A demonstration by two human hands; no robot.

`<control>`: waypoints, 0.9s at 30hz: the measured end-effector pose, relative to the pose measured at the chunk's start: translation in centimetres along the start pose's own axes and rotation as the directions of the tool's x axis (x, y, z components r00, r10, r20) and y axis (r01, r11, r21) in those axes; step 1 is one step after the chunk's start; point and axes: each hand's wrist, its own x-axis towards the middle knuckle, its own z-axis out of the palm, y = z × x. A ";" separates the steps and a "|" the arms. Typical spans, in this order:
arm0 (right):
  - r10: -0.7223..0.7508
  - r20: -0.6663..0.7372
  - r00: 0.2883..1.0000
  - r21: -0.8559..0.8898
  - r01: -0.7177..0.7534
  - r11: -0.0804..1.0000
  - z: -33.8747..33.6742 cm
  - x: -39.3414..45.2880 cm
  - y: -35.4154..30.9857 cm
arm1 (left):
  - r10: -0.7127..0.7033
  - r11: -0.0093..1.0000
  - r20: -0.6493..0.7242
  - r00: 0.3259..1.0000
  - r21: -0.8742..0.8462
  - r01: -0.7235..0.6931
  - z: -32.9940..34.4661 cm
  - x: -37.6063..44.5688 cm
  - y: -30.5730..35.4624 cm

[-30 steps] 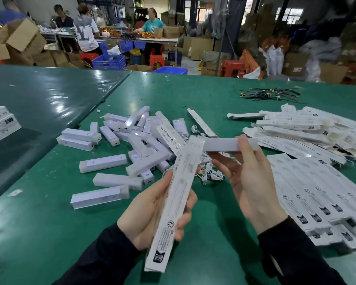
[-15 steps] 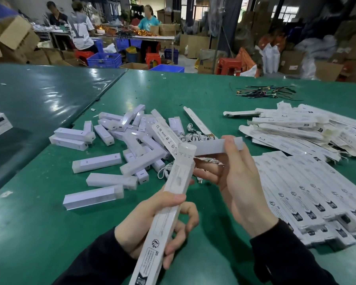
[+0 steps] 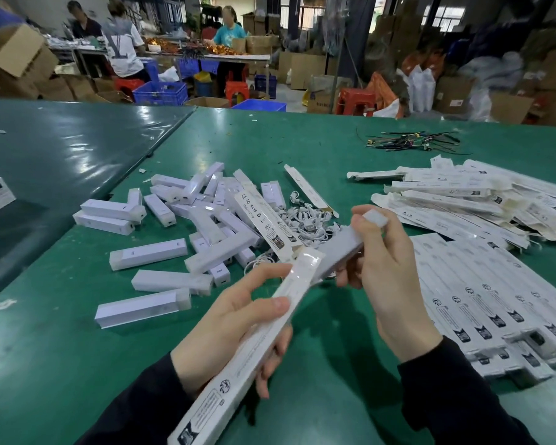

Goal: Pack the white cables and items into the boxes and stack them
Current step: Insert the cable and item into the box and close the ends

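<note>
Gripped in the left hand [image 3: 238, 319] at lower centre, the long box [image 3: 247, 354] angles its open mouth toward the white bar [image 3: 344, 248], pinched by the right hand [image 3: 389, 271] for insertion.

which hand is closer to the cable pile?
Right. The right hand sits just beside the cable pile, holding a white item. The left hand grips the box nearer the person.

The right hand [image 3: 389, 277] has swung the white bar [image 3: 344, 245] end-on into the mouth of the box [image 3: 254, 345].
</note>
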 end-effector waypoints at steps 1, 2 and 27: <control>-0.006 0.015 1.000 -0.023 0.006 1.000 -0.1 0.0 0.1 | -0.026 1.000 0.026 0.999 0.003 0.026 0.1 -0.1 0.0; -0.010 0.040 0.999 -0.039 0.012 0.999 -0.1 0.1 0.1 | -0.048 0.999 0.036 0.998 0.007 0.048 0.2 -0.1 -0.1; 0.037 0.346 0.938 -0.011 -0.035 0.999 0.5 -0.5 0.4 | 0.007 0.965 0.174 0.985 -0.260 0.039 -0.3 -0.7 0.0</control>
